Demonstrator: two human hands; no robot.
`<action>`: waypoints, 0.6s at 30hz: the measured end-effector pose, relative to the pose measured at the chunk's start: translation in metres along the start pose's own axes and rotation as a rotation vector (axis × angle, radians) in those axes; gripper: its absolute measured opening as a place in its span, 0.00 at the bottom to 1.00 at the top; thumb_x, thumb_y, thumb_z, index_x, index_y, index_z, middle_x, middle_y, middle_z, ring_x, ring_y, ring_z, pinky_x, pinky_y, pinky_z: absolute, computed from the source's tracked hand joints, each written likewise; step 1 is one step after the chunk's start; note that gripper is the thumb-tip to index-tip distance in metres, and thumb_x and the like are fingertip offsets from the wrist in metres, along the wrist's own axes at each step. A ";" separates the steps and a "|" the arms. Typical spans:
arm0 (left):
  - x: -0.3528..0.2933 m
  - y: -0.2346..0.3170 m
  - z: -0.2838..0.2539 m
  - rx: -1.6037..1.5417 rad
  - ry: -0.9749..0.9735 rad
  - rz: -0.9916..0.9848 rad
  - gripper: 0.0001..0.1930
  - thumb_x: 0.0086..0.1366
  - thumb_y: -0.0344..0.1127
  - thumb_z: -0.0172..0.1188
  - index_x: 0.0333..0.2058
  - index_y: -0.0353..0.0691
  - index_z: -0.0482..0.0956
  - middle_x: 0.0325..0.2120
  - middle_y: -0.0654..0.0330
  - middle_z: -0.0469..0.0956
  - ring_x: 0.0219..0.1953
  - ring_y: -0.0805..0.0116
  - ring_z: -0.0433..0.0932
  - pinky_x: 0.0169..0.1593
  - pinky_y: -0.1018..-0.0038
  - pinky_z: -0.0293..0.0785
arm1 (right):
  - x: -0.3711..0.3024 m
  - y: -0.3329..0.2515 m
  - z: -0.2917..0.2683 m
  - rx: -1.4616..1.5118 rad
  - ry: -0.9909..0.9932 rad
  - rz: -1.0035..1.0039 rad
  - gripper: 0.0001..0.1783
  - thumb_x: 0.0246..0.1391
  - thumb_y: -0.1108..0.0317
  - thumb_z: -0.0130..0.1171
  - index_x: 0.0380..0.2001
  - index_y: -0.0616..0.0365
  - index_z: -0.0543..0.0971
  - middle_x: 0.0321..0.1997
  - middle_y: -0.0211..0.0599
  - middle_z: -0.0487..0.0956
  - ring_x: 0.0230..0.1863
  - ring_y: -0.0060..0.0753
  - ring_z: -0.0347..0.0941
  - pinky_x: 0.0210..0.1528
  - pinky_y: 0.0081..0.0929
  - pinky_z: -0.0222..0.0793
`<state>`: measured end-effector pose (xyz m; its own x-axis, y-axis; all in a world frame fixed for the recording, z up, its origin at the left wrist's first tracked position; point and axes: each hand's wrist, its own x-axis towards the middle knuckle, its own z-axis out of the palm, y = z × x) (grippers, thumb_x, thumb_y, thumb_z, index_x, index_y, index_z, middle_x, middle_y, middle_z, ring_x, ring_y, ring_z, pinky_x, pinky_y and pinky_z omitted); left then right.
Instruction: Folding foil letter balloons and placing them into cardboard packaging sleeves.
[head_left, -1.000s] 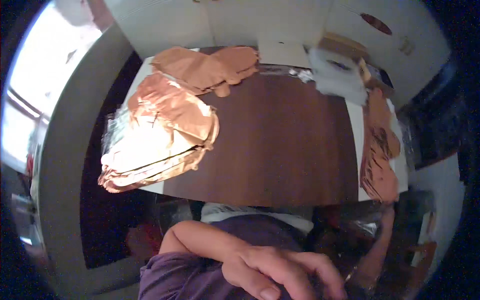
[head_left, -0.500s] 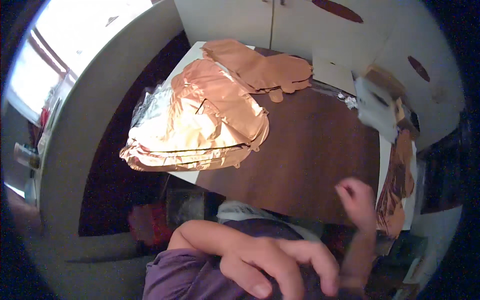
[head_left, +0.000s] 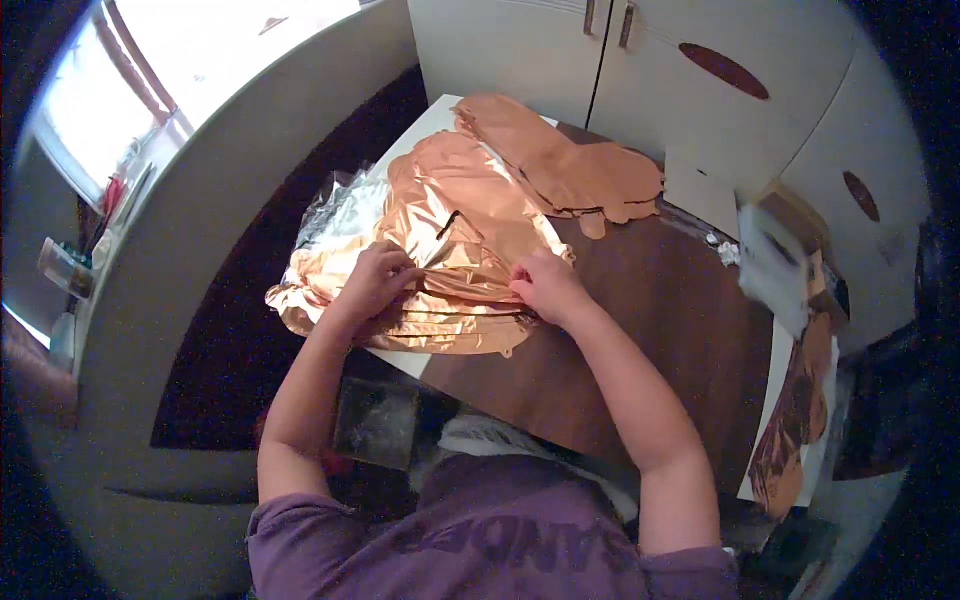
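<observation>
A stack of flat, shiny copper-coloured foil balloons [head_left: 460, 170] lies on the left part of the table. My left hand [head_left: 378, 280] is at the near side of the stack, its fingers closed on the crinkled foil. On the right side of the same stack, my right hand [head_left: 545, 285] pinches the edge of the foil. Between the two hands the top layer is raised in a fold, and dark gaps show below it. A slit or dark line marks the foil above the hands.
More copper foil balloons [head_left: 600, 172] lie flat behind the stack. Clear plastic film [head_left: 342, 210] sits at its left. Along the table's [head_left: 660, 320] right edge are a whitish plastic packet [head_left: 775, 265], a cardboard box [head_left: 790, 212] and copper foil pieces [head_left: 785, 470]. White cabinets [head_left: 500, 45] stand behind.
Both hands have moved forward from near my body and the table's right side onto the foil stack, and they now grip its near layer. The view has shifted a little.
</observation>
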<state>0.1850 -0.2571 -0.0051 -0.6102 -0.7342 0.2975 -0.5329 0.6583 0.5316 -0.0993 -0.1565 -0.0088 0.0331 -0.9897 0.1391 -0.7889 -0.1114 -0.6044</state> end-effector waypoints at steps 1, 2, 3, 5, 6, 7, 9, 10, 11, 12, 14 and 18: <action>0.006 0.005 -0.002 -0.038 -0.045 -0.025 0.10 0.55 0.37 0.67 0.27 0.35 0.81 0.27 0.52 0.77 0.33 0.53 0.76 0.39 0.63 0.72 | 0.001 -0.001 -0.003 -0.007 -0.021 0.052 0.11 0.47 0.59 0.65 0.29 0.53 0.79 0.34 0.42 0.75 0.37 0.44 0.75 0.40 0.38 0.71; 0.010 0.010 -0.007 -0.091 -0.071 -0.072 0.10 0.58 0.36 0.64 0.26 0.34 0.81 0.26 0.50 0.77 0.33 0.52 0.76 0.40 0.63 0.73 | 0.003 -0.003 -0.005 -0.009 -0.018 0.053 0.11 0.47 0.59 0.65 0.29 0.53 0.79 0.34 0.42 0.75 0.37 0.44 0.75 0.40 0.38 0.71; 0.014 0.010 -0.010 -0.078 -0.096 -0.087 0.10 0.59 0.37 0.63 0.26 0.34 0.81 0.27 0.50 0.77 0.33 0.52 0.76 0.40 0.63 0.73 | 0.006 -0.021 -0.014 -0.031 -0.077 0.084 0.14 0.46 0.57 0.65 0.31 0.55 0.79 0.38 0.44 0.76 0.41 0.47 0.74 0.43 0.40 0.71; 0.033 0.034 -0.027 0.052 -0.173 -0.087 0.11 0.60 0.39 0.60 0.26 0.36 0.83 0.28 0.50 0.78 0.35 0.52 0.77 0.42 0.62 0.73 | 0.007 -0.040 -0.013 -0.154 0.033 -0.097 0.19 0.45 0.54 0.66 0.35 0.55 0.78 0.40 0.44 0.76 0.43 0.48 0.74 0.45 0.41 0.70; 0.045 0.047 -0.034 0.133 -0.213 -0.036 0.12 0.60 0.40 0.60 0.26 0.37 0.83 0.28 0.50 0.79 0.35 0.52 0.77 0.43 0.62 0.72 | 0.006 -0.049 -0.007 -0.252 0.200 -0.313 0.21 0.45 0.52 0.66 0.38 0.55 0.77 0.37 0.42 0.75 0.41 0.47 0.73 0.43 0.41 0.69; 0.052 0.052 -0.039 0.216 -0.252 0.010 0.12 0.59 0.40 0.59 0.26 0.37 0.83 0.28 0.50 0.79 0.35 0.51 0.77 0.44 0.61 0.72 | 0.010 -0.063 -0.002 -0.246 0.290 -0.438 0.19 0.47 0.57 0.63 0.40 0.55 0.76 0.39 0.41 0.75 0.43 0.48 0.72 0.45 0.42 0.68; 0.056 0.057 -0.039 0.242 -0.235 0.086 0.12 0.57 0.42 0.59 0.26 0.40 0.84 0.30 0.52 0.79 0.38 0.55 0.77 0.45 0.61 0.71 | 0.027 -0.073 0.021 -0.371 0.335 -0.445 0.16 0.47 0.60 0.60 0.39 0.55 0.77 0.38 0.40 0.75 0.42 0.47 0.72 0.45 0.42 0.67; 0.058 0.068 -0.039 0.434 -0.162 0.120 0.10 0.57 0.41 0.59 0.25 0.42 0.84 0.32 0.54 0.78 0.40 0.57 0.77 0.45 0.61 0.70 | 0.035 -0.070 0.028 -0.501 0.383 -0.440 0.12 0.48 0.64 0.57 0.37 0.55 0.77 0.38 0.39 0.76 0.42 0.47 0.73 0.45 0.41 0.67; 0.059 0.078 -0.036 0.625 -0.085 0.153 0.09 0.56 0.40 0.59 0.24 0.43 0.84 0.34 0.56 0.78 0.42 0.59 0.77 0.46 0.61 0.70 | 0.042 -0.064 0.030 -0.462 0.402 -0.468 0.11 0.46 0.69 0.53 0.35 0.53 0.80 0.33 0.40 0.77 0.37 0.46 0.75 0.42 0.41 0.70; 0.053 0.079 -0.025 0.689 0.266 0.204 0.08 0.55 0.40 0.59 0.25 0.44 0.83 0.37 0.57 0.77 0.46 0.62 0.75 0.47 0.61 0.68 | 0.050 -0.064 0.025 -0.316 0.435 -0.456 0.12 0.47 0.70 0.53 0.35 0.51 0.81 0.31 0.43 0.78 0.35 0.46 0.76 0.39 0.42 0.71; 0.037 0.095 -0.011 0.455 0.426 0.505 0.07 0.54 0.38 0.58 0.26 0.42 0.80 0.34 0.53 0.77 0.42 0.59 0.76 0.45 0.57 0.69 | 0.061 -0.054 0.004 -0.095 0.312 -0.124 0.16 0.51 0.68 0.49 0.43 0.51 0.81 0.33 0.46 0.80 0.36 0.49 0.79 0.40 0.45 0.74; 0.035 0.072 0.043 0.130 -0.065 0.660 0.10 0.56 0.36 0.62 0.36 0.39 0.76 0.24 0.50 0.75 0.26 0.45 0.75 0.32 0.50 0.69 | 0.092 0.004 -0.037 0.327 0.348 0.140 0.12 0.50 0.64 0.57 0.37 0.53 0.84 0.32 0.50 0.81 0.34 0.50 0.80 0.38 0.40 0.74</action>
<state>0.1001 -0.2285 0.0095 -0.8639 -0.1623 0.4768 -0.0998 0.9831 0.1537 -0.1222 -0.2450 0.0310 -0.3099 -0.9147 0.2594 -0.5356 -0.0575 -0.8425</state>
